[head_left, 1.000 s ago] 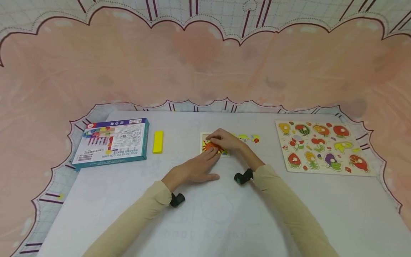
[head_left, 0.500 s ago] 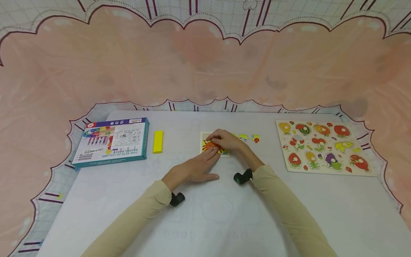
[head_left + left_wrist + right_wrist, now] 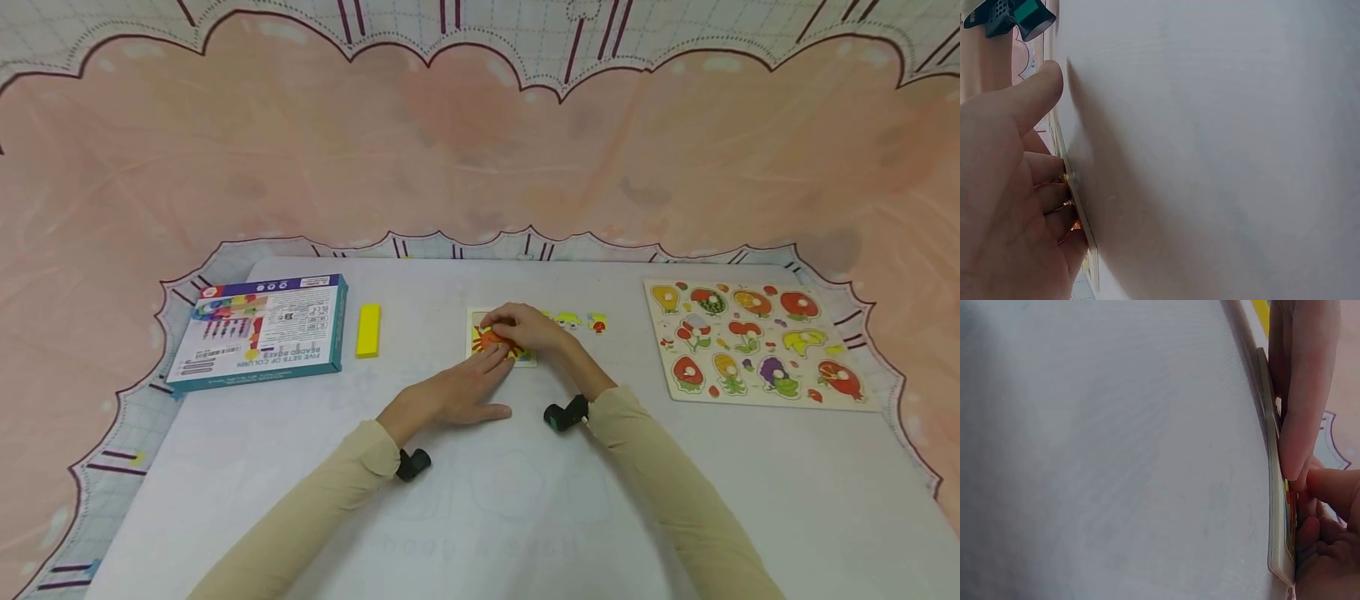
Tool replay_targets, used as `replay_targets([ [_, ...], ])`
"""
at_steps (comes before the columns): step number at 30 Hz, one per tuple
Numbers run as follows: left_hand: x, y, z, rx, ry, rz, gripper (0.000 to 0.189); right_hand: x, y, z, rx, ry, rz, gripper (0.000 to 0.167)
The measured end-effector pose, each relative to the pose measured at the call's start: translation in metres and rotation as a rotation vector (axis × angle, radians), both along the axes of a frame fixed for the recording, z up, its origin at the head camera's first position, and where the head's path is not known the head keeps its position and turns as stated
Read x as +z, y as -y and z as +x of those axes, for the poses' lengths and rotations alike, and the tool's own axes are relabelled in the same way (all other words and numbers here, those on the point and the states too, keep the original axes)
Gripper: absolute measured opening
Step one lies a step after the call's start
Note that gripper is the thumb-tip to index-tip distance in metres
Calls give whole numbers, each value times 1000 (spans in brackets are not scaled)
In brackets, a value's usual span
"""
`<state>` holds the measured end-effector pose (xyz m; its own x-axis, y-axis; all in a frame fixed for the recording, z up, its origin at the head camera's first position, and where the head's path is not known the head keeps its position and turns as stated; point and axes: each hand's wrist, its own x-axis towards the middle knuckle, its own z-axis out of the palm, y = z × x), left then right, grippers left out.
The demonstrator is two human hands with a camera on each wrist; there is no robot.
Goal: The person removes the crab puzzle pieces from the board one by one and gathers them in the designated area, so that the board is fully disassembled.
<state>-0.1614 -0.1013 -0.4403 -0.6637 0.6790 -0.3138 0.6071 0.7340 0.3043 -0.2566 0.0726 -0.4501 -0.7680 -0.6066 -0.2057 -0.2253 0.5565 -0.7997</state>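
Observation:
A small square puzzle board (image 3: 475,317) with a red crab-like picture (image 3: 491,337) lies on the white table. My left hand (image 3: 450,394) rests its straight fingers on the board's near side, thumb spread out over the table. From the right, my right hand (image 3: 527,326) reaches over the board with bent fingers, its tips down at the picture beside the left fingertips. In the right wrist view the board's pale edge (image 3: 1275,519) shows beneath both hands. Whether the right fingers pinch a piece, I cannot tell. Small puzzle pieces (image 3: 567,321) lie just right of the board.
A large fruit puzzle board (image 3: 765,392) lies at the right. A yellow block (image 3: 368,332) stands left of the small board, and a flat teal-edged box (image 3: 300,333) is farther left. The white table (image 3: 495,500) has a scalloped cloth border (image 3: 120,433) behind and beside it.
Both hands stay in the same place over the puzzle board. Only a slight shift of the whole head view shows.

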Motion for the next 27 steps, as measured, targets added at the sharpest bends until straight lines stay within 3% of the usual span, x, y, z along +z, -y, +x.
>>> replay_targets([
  [19,1,-1,2,2,6,10,82,-1,-2,2,0,28,-35,27],
  [27,3,-1,2,8,12,14,81,2,-2,2,17,-23,-10,28],
])
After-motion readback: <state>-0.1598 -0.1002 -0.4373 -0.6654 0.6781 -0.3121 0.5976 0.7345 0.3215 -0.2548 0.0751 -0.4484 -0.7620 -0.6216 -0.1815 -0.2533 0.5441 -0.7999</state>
